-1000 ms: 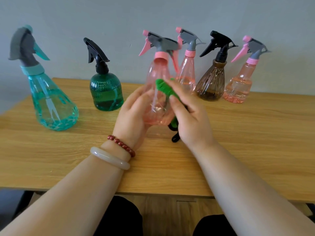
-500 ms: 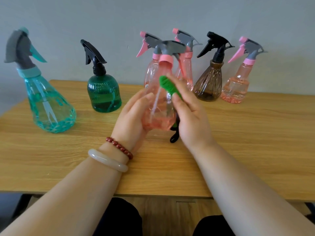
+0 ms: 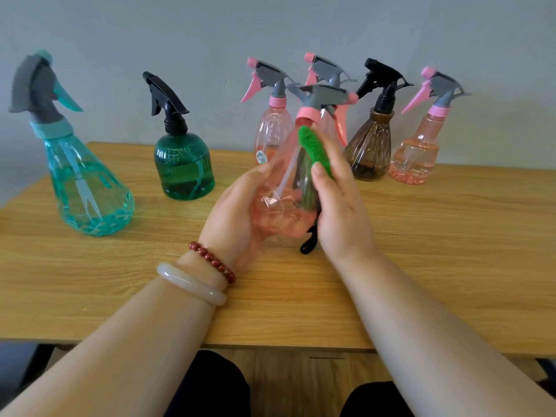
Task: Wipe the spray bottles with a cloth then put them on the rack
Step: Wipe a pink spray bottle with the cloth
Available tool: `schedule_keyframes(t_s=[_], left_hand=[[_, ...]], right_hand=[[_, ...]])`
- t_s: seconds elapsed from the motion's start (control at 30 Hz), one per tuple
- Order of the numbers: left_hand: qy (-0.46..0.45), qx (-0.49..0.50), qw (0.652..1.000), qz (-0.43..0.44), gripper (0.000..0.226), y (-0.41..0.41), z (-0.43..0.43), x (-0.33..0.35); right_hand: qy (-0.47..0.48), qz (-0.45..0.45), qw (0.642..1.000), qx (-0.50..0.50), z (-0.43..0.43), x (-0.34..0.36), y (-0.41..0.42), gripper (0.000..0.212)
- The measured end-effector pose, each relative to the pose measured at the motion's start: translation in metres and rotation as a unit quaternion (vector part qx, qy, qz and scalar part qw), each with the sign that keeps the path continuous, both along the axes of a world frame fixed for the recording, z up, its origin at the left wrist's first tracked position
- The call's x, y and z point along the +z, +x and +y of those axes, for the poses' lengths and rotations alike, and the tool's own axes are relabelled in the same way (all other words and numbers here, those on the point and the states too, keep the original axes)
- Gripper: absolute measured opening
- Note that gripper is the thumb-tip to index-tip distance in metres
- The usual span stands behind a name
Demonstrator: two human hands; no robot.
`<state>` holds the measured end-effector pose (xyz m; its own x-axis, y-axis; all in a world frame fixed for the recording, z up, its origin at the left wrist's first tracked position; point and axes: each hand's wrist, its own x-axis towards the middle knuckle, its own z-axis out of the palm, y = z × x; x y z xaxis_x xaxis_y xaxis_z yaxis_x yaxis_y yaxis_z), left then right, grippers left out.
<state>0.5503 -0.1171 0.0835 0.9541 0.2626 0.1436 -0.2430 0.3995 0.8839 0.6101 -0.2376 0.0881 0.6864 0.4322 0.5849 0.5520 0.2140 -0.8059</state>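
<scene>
A: Where is the bottle being cleaned?

B: The pink spray bottle (image 3: 282, 212) is held tilted above the counter (image 3: 421, 251). The left hand (image 3: 237, 212) cups its base, and the fingers (image 3: 260, 173) curl round the lower body. I'd say that grip steadies it and leaves the other flank bare for wiping.

A: And the other hand?

B: The right hand (image 3: 340, 212) grips the green cloth (image 3: 314, 149), thumb pinning it, and presses it to the bottle's shoulder just under the pink collar. A black loop (image 3: 308, 243) dangles below that palm; it is probably part of the cloth.

A: The others?

B: They stand upright beyond the fingers. The teal bottle (image 3: 87, 188) and the dark green bottle (image 3: 183, 167) are well to the left. Two pink ones are right behind the held one. The brown bottle (image 3: 371, 149) and another pink one are off to the right. No rack shows, so I judge this is the wiping step, with putting away still to come.
</scene>
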Motion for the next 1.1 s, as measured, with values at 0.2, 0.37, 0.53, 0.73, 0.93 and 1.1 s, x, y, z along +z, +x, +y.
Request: schedule_keyframes(t_s=[0.2,0.37,0.53,0.73,0.93,1.1], left_hand=[[0.056,0.125,0.99,-0.015,0.069,-0.006,0.017,0.001],[0.183,0.107,0.973,-0.094,0.054,-0.003,0.007,0.0],[0.417,0.179,0.886,-0.093,0.062,-0.002,0.01,-0.007],[0.53,0.222,0.804,-0.153,0.076,-0.002,0.014,-0.011],[0.552,0.298,0.756,-0.184,0.088,0.002,0.015,-0.008],[0.605,0.321,0.707,-0.176,0.087,0.005,0.014,-0.008]], right_hand=[[-0.147,-0.158,0.976,-0.004,0.005,-0.009,-0.004,0.075],[-0.078,-0.112,0.99,-0.034,0.002,-0.005,-0.003,0.07],[-0.032,-0.023,0.998,-0.048,-0.005,0.002,-0.002,0.056],[0.032,0.073,0.994,-0.072,0.0,-0.003,0.006,0.039],[0.021,0.059,0.996,-0.061,0.004,-0.005,0.006,0.028],[0.03,-0.031,0.997,-0.068,-0.004,0.001,0.003,0.029]])
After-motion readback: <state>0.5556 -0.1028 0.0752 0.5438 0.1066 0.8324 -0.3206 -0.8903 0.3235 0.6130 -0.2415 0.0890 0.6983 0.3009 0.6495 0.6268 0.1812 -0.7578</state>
